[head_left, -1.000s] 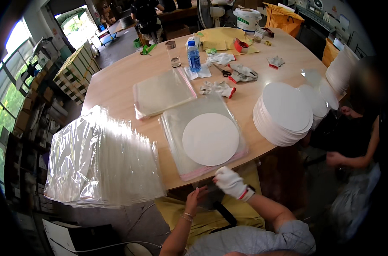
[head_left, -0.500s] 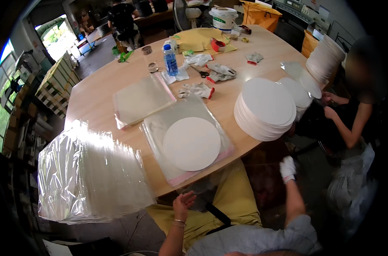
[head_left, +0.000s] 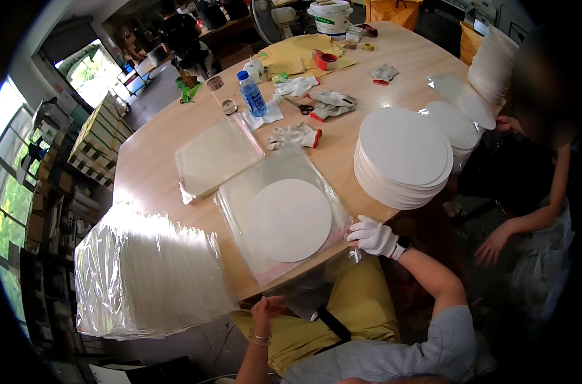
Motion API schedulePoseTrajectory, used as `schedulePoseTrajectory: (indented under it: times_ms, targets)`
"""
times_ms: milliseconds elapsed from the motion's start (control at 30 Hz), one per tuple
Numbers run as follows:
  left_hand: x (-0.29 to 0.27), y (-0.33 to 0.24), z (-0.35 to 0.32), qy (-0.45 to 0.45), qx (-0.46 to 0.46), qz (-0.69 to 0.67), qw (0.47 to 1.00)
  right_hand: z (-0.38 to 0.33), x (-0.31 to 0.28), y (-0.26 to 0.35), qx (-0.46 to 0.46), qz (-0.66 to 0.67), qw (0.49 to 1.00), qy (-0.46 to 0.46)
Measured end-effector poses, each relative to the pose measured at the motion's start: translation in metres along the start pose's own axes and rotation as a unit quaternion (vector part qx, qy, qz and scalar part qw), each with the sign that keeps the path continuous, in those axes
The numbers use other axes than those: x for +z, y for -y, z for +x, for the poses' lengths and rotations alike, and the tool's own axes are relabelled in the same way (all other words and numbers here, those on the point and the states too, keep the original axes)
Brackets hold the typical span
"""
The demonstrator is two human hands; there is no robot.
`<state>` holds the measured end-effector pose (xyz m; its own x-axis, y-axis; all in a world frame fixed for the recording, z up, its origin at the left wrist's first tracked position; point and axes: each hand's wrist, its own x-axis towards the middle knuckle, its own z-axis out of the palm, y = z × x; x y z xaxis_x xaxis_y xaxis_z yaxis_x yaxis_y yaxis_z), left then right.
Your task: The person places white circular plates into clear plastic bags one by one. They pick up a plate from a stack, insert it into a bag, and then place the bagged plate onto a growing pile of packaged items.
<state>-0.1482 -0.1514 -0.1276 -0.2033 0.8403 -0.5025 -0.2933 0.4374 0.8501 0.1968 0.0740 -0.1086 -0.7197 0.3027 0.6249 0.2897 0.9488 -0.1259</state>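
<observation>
A white round board lies on a stack of clear plastic bags with a pinkish strip along the near edge, at the table's front. At the stack's near right corner is my right hand, in a white glove. Its fingers are closed on the edge of a clear bag, and crinkled film shows just below them. My left hand, bare, hovers past the table edge near the stack's left corner. Its fingers point right, slightly apart and a little blurred. Clear film hangs below the edge between my hands.
Left, a shiny pile of clear bags overhangs the table; another bag stack lies behind. Right stands a tall stack of white round boards. Gloves, scissors and a blue bottle lie farther back. A co-worker sits at right.
My right hand has come up from beside my lap to the bag stack's near right corner and closed there. My left hand stays near the edge. The co-worker's near hand has lowered.
</observation>
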Motion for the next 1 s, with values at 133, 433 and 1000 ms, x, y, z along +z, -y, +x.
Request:
schedulePoseTrajectory:
  times_ms: [133,433,1000]
  targets:
    - [-0.017,0.008,0.019,-0.172,0.416,0.569,0.689,-0.004,0.000,-0.016,0.019,0.066,0.997,0.033]
    - [-0.003,-0.024,0.063,0.061,0.541,0.444,0.712,0.003,-0.011,-0.016,0.088,0.148,0.981,0.093]
    - [0.024,-0.013,0.045,-0.218,0.250,0.427,0.841,0.031,-0.003,0.011,0.477,0.117,0.857,0.157]
